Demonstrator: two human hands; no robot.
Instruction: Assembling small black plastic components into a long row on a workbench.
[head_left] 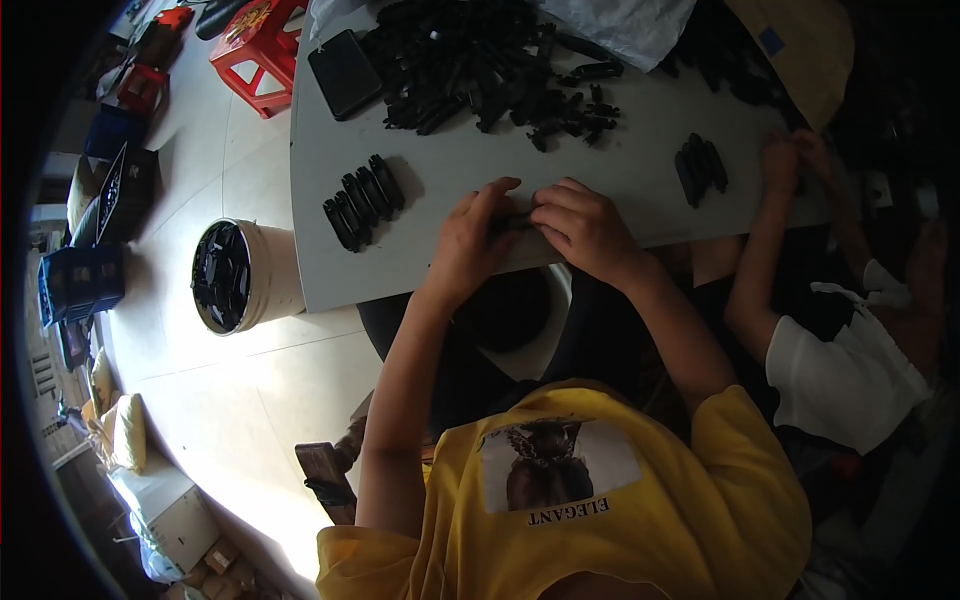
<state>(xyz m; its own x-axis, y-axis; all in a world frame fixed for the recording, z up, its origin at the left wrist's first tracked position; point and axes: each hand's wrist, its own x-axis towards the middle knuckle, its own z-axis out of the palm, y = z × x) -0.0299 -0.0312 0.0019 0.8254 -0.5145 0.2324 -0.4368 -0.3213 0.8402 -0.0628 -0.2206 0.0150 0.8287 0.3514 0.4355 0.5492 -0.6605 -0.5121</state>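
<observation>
Between my two hands, just above the table's near edge, is a small black plastic part (517,221), mostly covered by fingers. My left hand (470,235) closes round its left end, with the thumb and forefinger toward it. My right hand (585,228) pinches the other end with bent fingers. Left of my left hand, several long black plastic pieces (362,203) stand lined up in a row. A large loose heap of black plastic parts (470,60) covers the far part of the table. What detail the held part has is too dark to make out.
On the grey-white table (420,265) lie a dark phone-like slab (345,75), a white plastic bag (630,25) and another black row (700,168). A co-worker's hands (790,155) are at the right. A white bucket (272,270) of black pieces and a red stool (258,60) stand left.
</observation>
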